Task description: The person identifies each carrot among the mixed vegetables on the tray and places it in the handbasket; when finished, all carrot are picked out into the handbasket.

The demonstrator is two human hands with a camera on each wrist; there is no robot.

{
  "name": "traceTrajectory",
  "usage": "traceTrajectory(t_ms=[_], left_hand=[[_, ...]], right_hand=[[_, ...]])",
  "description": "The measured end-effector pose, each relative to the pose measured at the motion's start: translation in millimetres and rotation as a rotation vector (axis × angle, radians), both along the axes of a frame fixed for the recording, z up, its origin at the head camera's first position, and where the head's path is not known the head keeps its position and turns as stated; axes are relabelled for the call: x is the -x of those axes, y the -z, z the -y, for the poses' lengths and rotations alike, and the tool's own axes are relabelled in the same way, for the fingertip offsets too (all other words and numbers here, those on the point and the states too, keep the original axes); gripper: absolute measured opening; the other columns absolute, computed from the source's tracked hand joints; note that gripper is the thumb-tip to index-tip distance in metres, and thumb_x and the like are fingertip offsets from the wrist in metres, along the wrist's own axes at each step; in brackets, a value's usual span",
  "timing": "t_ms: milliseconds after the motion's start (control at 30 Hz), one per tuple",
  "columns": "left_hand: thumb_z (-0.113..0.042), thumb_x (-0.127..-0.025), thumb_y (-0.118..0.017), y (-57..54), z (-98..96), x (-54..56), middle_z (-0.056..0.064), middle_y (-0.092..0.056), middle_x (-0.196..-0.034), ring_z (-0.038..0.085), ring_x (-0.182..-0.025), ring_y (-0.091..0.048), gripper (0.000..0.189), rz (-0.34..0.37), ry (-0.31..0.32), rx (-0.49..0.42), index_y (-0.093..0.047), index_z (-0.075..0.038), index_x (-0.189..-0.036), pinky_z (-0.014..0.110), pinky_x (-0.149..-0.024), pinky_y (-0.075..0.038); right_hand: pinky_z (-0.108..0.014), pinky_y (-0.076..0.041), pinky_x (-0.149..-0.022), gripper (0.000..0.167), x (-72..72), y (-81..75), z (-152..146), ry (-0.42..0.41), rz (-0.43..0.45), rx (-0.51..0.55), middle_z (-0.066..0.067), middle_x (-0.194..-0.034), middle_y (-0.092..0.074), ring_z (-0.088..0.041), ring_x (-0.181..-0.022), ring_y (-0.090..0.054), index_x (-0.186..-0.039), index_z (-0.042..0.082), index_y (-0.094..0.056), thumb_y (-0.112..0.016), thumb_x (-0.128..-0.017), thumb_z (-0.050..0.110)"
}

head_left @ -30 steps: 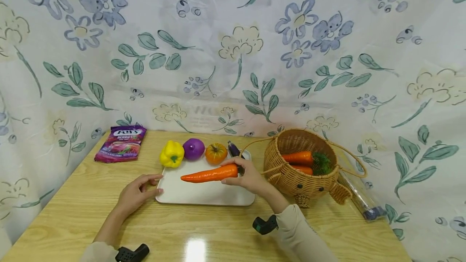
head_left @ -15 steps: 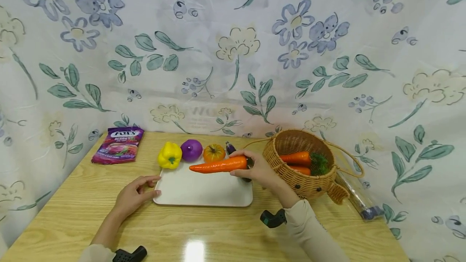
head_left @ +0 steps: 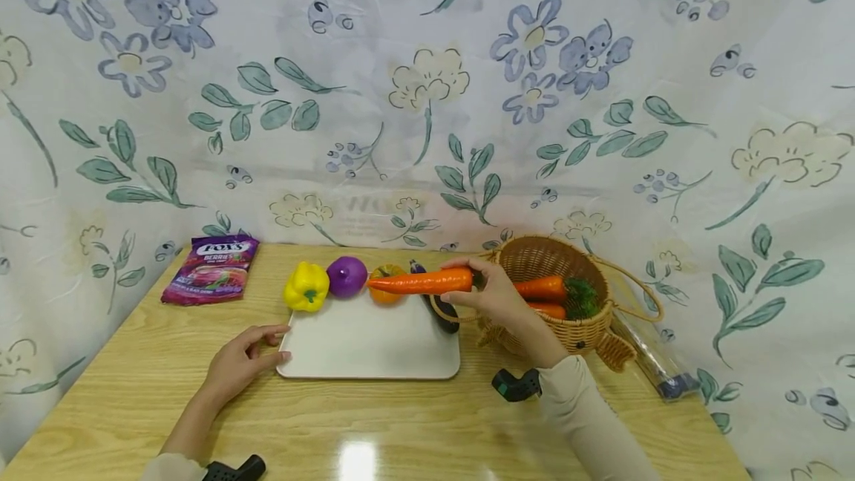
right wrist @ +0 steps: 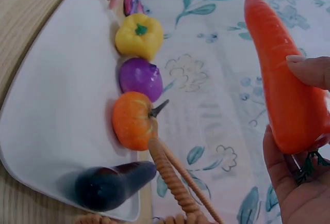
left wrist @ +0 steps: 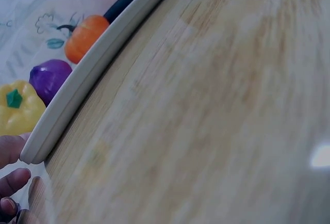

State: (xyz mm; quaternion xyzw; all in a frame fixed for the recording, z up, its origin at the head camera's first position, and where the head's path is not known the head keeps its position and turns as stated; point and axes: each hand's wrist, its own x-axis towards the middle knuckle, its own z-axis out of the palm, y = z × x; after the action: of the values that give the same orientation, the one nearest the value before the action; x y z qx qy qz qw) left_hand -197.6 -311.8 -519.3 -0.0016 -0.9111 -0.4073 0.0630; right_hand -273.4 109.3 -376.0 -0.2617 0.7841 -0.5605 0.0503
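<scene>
An orange carrot (head_left: 421, 282) is raised above the back right of a white tray (head_left: 367, 351), its tip pointing left. My right hand (head_left: 497, 292) grips its thick end, beside the wicker basket (head_left: 584, 329); in the right wrist view a little green top shows under the carrot (right wrist: 289, 100). At the tray's left edge, my left hand (head_left: 243, 362) holds the rim with thumb and fingers. Along the tray's back lie a yellow bell pepper (head_left: 306, 286), a purple onion-like vegetable (head_left: 346, 277) and a small orange pumpkin (head_left: 387, 295). An eggplant (right wrist: 116, 182) lies at its right end.
Orange carrots (head_left: 544, 289) with green leaves lie inside the basket. One basket handle reaches over the tray's right end. A purple candy bag (head_left: 211, 270) is at the table's back left. A clear plastic-wrapped item (head_left: 651, 355) lies right of the basket, before a flowered cloth backdrop.
My right hand has moved the carrot right and up, away from the tray's middle toward the basket. The left hand stays at the tray's edge. The head view has shifted slightly.
</scene>
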Motion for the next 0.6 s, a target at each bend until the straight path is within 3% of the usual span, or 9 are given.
traceTrajectory(t_ms=[333,600], left_hand=[[-0.038,-0.087,-0.076,3.2,1.4,-0.5,0.004,-0.064,-0.104,0.009,-0.066,-0.04,0.048,0.006,-0.007,0.01,-0.067,-0.015,-0.128,0.026,-0.058,-0.03],[-0.039,-0.087,-0.075,2.8,1.3,0.6,0.003,-0.063,-0.103,0.009,-0.066,-0.041,0.049,0.001,-0.003,0.017,-0.067,-0.015,-0.128,0.026,-0.058,-0.03]], right_hand=[[-0.031,-0.05,-0.084,0.043,5.7,-5.6,-19,-0.017,0.021,0.045,-0.019,-0.131,-0.055,-0.026,-0.101,-0.057,-0.126,0.002,-0.062,-0.075,-0.085,0.002],[-0.026,-0.052,-0.083,0.047,10.9,-8.3,-40,0.017,0.023,0.07,-0.023,-0.135,-0.051,-0.023,-0.101,-0.058,-0.129,-0.006,-0.058,-0.073,-0.085,-0.001]])
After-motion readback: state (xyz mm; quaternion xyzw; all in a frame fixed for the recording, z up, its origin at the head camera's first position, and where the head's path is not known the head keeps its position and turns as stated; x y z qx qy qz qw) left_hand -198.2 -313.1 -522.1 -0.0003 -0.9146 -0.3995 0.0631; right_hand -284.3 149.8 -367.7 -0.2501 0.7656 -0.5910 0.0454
